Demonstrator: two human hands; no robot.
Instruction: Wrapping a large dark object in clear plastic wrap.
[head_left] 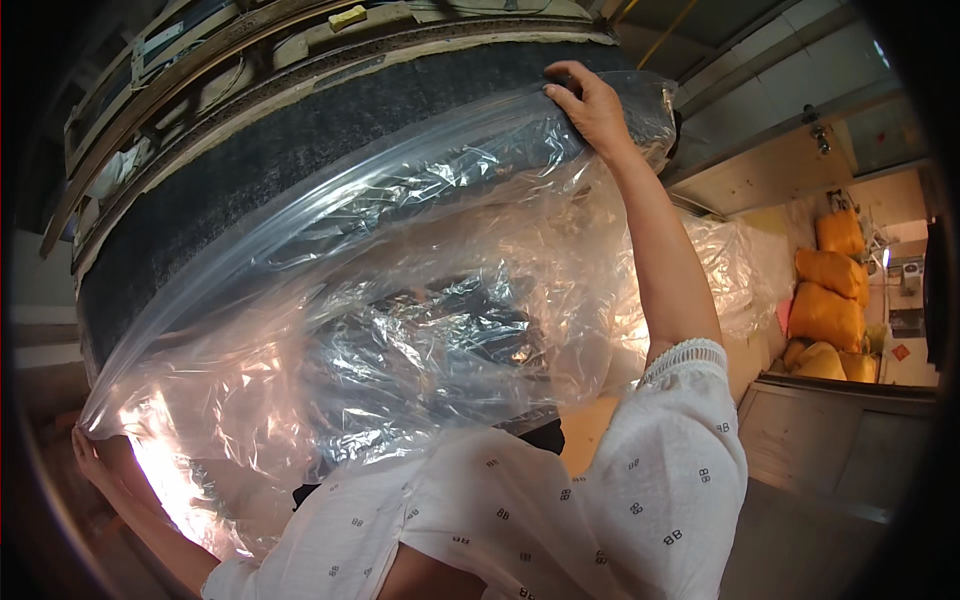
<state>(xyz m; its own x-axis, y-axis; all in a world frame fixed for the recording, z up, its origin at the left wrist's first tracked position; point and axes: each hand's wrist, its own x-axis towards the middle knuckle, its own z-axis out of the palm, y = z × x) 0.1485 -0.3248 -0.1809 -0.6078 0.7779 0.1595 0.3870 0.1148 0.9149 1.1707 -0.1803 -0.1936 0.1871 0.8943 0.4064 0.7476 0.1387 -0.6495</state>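
A large clear plastic sheet (430,230) spreads wide between my hands, wrinkled and shiny, its far edge gathered into long folds. At the far right my right hand (592,108) grips that edge, thumb and fingers curled, with the arm stretched out. Low on the left, my left hand (90,458) pinches a corner of the sheet; its fingers are partly dim. Beneath and beyond the film lies a dark, flat work surface (230,190). The near part of the sheet hangs down in front of my body.
A metal and wooden frame (170,110) runs along the far side of the dark surface, with a small yellow block (347,17) on it. More crumpled clear plastic (735,270) lies at the right. Stacked orange bags (828,295) stand beyond it, near a metal cabinet (820,430).
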